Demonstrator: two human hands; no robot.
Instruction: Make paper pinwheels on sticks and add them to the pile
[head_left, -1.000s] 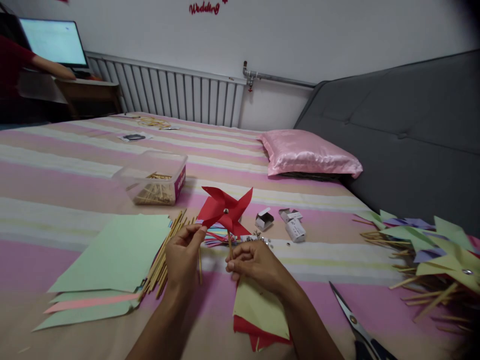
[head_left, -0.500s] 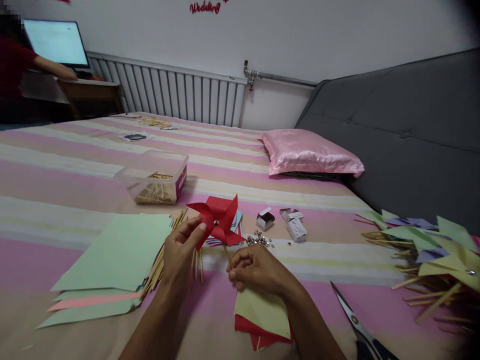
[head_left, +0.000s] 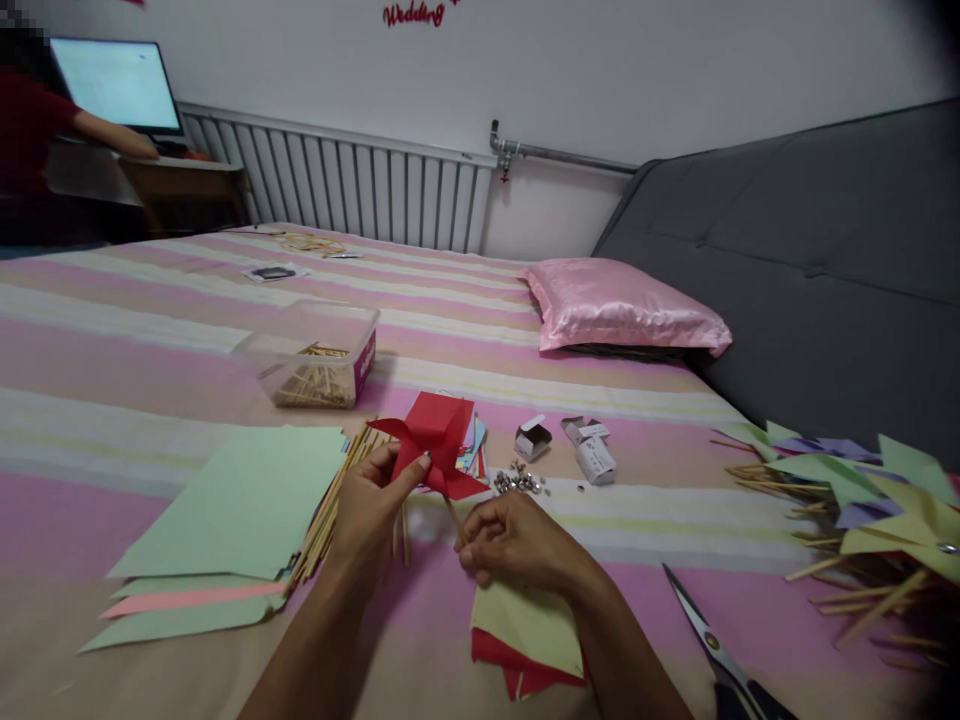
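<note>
A red paper pinwheel (head_left: 450, 460) on a thin wooden stick is held up between my hands. My left hand (head_left: 375, 505) pinches the pinwheel at its middle, the thumb lying over the metal pin. With closed fingers, my right hand (head_left: 510, 540) grips the stick (head_left: 452, 514) just below the blades. Under my right wrist lie yellow and red paper squares (head_left: 525, 630). Behind the pinwheel is a stack of small coloured papers (head_left: 474, 450), partly hidden. A pile of metal pins (head_left: 517, 480) rests just beyond my right hand.
Green paper sheets (head_left: 232, 510) and loose wooden sticks (head_left: 326, 515) lie left. A clear plastic box (head_left: 315, 375) holds sticks. Small cardboard boxes (head_left: 592, 455) stand behind the pins. At right are open scissors (head_left: 712, 640) and finished pinwheels (head_left: 892, 500). A person (head_left: 37, 140) sits by a monitor.
My left thumb has moved right onto the pinwheel's centre, covering most of the pin that showed before. The pinwheel's top blade has tilted or folded; my right hand stays on the stick.
</note>
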